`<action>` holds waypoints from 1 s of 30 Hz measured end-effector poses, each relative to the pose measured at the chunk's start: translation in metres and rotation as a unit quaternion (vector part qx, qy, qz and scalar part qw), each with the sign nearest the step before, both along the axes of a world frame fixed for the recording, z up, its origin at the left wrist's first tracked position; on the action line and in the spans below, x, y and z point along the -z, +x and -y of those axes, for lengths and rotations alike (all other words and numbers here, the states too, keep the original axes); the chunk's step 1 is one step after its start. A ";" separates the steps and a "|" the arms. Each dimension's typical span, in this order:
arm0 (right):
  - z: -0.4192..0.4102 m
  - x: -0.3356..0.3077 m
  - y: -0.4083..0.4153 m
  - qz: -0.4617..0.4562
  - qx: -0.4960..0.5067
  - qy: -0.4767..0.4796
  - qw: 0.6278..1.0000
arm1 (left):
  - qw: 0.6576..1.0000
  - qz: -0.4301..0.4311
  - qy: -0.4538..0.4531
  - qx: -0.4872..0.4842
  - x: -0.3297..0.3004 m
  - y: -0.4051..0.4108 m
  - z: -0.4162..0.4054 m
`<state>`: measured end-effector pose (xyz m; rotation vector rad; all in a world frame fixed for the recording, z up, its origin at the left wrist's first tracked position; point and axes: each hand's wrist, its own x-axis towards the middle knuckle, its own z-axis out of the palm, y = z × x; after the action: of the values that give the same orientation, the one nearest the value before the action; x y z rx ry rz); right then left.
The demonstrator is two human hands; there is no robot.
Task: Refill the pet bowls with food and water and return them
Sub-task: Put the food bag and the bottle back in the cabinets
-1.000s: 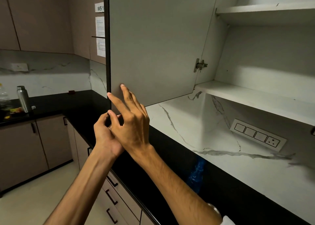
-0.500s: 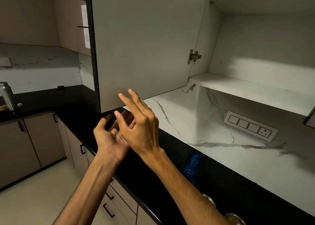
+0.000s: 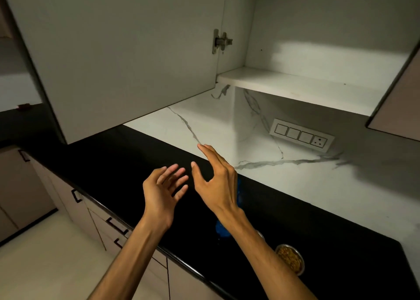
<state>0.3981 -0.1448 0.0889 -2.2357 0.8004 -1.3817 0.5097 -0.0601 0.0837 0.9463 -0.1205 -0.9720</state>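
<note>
Overhead, I see the cupboard door swung wide, with a bare white shelf inside the cupboard. Below it runs the black counter, backed by a marbled wall carrying a switch panel. My left hand and right hand hover over the counter, close together, fingers loose and spread, grasping nothing. Something blue sits partly hidden behind my right forearm. Nearest the right edge, a metal bowl of brownish food rests on the counter.
</note>
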 end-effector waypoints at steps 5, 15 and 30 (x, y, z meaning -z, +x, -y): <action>0.026 0.037 -0.033 -0.015 0.059 0.047 0.997 | 0.997 0.033 0.047 0.046 0.039 -0.018 0.027; 0.067 0.104 -0.082 -0.029 0.169 0.140 0.975 | 0.982 0.095 0.130 0.099 0.121 -0.042 0.076; 0.096 0.187 -0.083 -0.149 0.197 0.305 0.920 | 0.870 0.377 0.230 0.218 0.246 -0.037 0.133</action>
<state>0.3149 -0.2410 -0.0982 -1.8507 1.6042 -0.7648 0.4730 -0.1932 -0.1618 1.7679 -0.8224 -1.0064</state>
